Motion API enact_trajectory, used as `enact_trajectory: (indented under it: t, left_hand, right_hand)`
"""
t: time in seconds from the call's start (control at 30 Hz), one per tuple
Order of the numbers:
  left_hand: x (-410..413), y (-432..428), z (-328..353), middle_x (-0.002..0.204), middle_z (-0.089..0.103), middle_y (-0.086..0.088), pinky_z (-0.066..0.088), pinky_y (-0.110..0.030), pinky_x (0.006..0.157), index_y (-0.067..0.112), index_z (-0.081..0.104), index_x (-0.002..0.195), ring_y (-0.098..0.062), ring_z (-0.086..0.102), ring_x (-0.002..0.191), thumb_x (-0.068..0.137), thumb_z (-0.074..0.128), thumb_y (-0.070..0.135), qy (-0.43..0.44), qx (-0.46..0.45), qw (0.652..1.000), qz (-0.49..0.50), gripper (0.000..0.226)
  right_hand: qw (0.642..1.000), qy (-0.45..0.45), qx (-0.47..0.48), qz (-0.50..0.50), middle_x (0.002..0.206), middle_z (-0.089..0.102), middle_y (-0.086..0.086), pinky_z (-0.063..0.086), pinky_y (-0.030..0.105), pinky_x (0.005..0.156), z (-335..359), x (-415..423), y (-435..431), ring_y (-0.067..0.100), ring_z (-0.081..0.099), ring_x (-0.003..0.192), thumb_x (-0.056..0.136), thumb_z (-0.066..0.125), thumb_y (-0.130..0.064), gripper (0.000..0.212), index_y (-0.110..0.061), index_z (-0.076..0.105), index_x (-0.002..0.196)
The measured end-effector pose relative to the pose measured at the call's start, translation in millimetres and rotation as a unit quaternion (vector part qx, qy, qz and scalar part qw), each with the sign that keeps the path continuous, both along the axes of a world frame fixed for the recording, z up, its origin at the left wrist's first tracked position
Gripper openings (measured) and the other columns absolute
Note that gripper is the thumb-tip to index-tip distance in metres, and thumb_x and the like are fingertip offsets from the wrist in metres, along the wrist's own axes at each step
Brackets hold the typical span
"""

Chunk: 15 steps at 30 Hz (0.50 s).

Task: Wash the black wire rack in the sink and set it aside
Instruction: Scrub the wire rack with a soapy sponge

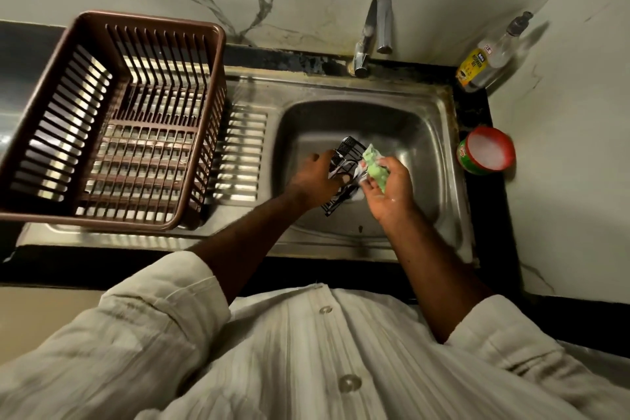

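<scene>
black wire rack (345, 160) tilted in steel sink (428, 133) basin, soapy. my left hand (315, 178) grips rack's left edge, fingers curled round wires. my right hand (390, 193) pinches green scrub pad (375, 168) between thumb and fingers, pad against rack's right side. brown dish basket (112, 112) on drainboard, left. soap tub (487, 152), bottle (487, 60) on table, right.

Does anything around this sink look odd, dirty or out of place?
Mostly grime: dark blotchy staining lies along the counter strip behind the sink, left of the tap, and brownish marks line the sink's right rim. Nothing looks spilled or broken.
</scene>
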State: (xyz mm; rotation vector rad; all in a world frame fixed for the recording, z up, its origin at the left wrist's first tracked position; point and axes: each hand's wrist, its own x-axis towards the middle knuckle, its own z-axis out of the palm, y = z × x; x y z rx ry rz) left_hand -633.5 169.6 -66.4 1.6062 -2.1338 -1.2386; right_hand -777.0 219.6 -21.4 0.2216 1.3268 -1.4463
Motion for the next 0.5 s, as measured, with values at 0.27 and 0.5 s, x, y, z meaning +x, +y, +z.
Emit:
enact_trajectory:
  t: [0.27, 0.5]
  left_hand:
    - [2.3, 27.6, -4.6, 0.139, 0.044, -0.019, 0.050, -0.050, 0.097, 0.006, 0.036, 0.142, -0.040, 0.051, 0.124, 0.069, 0.085, 0.053, -0.097, -0.062, 0.993, -0.022, 0.100]
    - [-1.6, 31.3, -5.5, 0.134, 0.056, -0.020, 0.046, -0.039, 0.099, 0.005, 0.045, 0.137, -0.038, 0.055, 0.122, 0.082, 0.078, 0.028, 0.007, -0.024, 0.999, 0.025, 0.069]
  right_hand:
    - [0.999, -0.012, -0.019, 0.027, 0.081, 0.068, 0.008, 0.045, 0.024, 0.056, -9.4, 25.4, 19.6, 0.017, 0.061, 0.070, 0.089, 0.057, -0.005, 0.012, -0.004, 0.068, 0.093]
    - [0.999, -0.042, -0.029, 0.020, 0.086, 0.066, 0.011, 0.045, 0.026, 0.059, -23.7, 31.0, 31.4, 0.019, 0.062, 0.073, 0.089, 0.055, -0.003, 0.013, -0.003, 0.067, 0.093]
